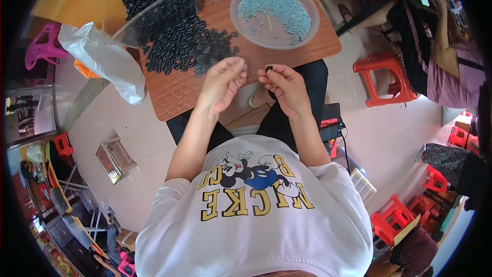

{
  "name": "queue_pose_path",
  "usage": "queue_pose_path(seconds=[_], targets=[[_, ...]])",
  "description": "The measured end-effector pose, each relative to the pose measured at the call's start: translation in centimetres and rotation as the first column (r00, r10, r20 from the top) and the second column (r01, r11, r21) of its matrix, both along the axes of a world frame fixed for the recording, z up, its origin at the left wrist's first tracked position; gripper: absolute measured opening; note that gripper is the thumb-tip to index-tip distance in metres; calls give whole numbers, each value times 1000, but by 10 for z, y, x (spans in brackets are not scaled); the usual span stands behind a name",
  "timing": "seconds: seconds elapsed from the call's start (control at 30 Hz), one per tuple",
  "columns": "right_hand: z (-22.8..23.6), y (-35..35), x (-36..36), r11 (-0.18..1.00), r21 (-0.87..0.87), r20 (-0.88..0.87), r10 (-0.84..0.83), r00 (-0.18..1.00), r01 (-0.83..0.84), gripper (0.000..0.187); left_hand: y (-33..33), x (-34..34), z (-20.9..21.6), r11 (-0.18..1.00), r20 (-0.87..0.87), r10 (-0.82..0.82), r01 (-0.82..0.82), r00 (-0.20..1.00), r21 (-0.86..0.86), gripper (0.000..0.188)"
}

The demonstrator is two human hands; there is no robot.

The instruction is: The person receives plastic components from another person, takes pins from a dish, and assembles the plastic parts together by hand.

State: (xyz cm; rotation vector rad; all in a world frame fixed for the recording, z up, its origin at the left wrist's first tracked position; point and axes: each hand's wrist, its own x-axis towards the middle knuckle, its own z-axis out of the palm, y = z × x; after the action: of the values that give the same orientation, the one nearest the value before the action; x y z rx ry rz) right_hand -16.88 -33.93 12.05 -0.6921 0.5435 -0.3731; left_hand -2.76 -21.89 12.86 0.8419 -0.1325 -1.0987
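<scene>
On the brown table (177,97), loose black pieces (174,46) lie beside the left hand (224,83). Its fingertips (238,63) bunch up; I can't tell if they hold something. The right hand (289,88) pinches one small black piece (269,68), near a round tub (277,46) of blue sticks (269,2).

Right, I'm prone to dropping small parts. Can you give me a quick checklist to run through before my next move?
1. Right hand has a black piece at the fingertips: ok.
2. Left hand holds a piece: cannot tell, too small to see.
3. Hands apart from each other: ok.
4. Round clear tray rests on the table: ok.
5. Loose black pieces all contained: not ok, many lie spread on the table.
</scene>
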Motion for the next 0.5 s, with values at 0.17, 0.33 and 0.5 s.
queue_pose_path(seconds=[0.17,0.33,0.5], targets=[[1,12,18,988,-151,50,-15,999,23,16,15,-12,-3,990,-114,98,-109,989,-92,9],[15,24,28,953,-304,4,-16,1000,16,17,19,-13,-4,983,-108,166,-174,980,-65,10],[25,28,28,911,-413,-6,-19,1000,14,17,20,-14,-2,979,-104,184,-192,977,-68,15]])
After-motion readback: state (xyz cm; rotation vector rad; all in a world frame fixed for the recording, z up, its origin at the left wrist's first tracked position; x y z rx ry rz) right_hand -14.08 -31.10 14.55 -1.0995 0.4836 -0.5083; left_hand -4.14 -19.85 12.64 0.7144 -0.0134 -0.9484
